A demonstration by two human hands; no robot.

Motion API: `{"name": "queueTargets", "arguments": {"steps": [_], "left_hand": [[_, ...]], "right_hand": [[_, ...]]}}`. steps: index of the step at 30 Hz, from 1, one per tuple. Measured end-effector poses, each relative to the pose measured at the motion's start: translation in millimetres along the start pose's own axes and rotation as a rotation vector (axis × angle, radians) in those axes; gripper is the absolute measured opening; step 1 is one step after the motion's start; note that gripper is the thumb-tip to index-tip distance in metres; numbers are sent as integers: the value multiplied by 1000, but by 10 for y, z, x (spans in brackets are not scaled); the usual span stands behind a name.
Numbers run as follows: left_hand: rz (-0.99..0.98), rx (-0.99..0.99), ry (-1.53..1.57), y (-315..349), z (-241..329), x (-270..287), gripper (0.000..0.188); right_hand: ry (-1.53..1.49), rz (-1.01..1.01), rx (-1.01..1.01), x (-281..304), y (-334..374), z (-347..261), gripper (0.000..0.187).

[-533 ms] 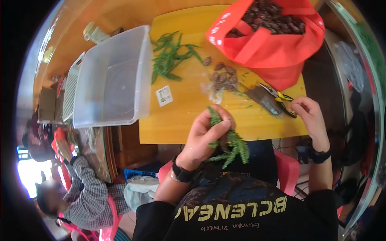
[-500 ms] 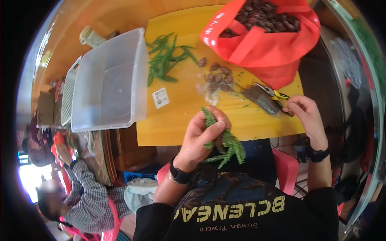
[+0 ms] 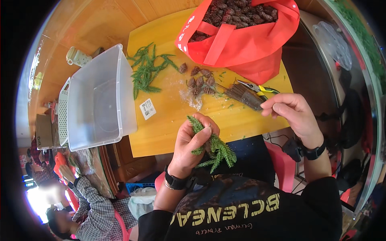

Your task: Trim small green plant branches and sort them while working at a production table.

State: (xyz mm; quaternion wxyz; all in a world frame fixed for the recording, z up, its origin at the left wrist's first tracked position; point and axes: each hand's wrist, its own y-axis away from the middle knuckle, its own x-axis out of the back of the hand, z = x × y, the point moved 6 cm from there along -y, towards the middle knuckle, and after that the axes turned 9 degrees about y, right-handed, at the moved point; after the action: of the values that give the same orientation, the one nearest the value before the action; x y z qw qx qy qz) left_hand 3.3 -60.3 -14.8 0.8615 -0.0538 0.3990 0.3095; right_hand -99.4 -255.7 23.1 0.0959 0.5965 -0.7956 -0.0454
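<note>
A person's left hand (image 3: 188, 142) pinches a green, needle-leaved sprig (image 3: 222, 152) between thumb and fingers at the near edge of a yellow wooden tabletop (image 3: 165, 130). The right hand (image 3: 295, 114) holds its thumb and forefinger close together; whether anything thin lies between them cannot be told. Just beside those right fingertips lie thin brown sticks in a clear plastic sleeve (image 3: 244, 96) and yellow-and-black-handled pliers (image 3: 262, 90). Beyond the left fingers sit small brown cones (image 3: 200, 81); farther off to their left, loose green sprigs (image 3: 145, 74) lie near a translucent plastic bin (image 3: 127, 100).
</note>
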Motion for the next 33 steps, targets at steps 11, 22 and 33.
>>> {"name": "queueTargets", "arguments": {"steps": [11, 22, 33], "left_hand": [[18, -28, -44, 29, 31, 23, 12], [-105, -70, 19, 77, 136, 35, 5], [-84, 7, 56, 76, 156, 113, 8]], "right_hand": [[645, 199, 41, 344, -252, 246, 6], [1239, -3, 162, 280, -395, 625, 58], [1133, 68, 277, 232, -228, 289, 41]]}}
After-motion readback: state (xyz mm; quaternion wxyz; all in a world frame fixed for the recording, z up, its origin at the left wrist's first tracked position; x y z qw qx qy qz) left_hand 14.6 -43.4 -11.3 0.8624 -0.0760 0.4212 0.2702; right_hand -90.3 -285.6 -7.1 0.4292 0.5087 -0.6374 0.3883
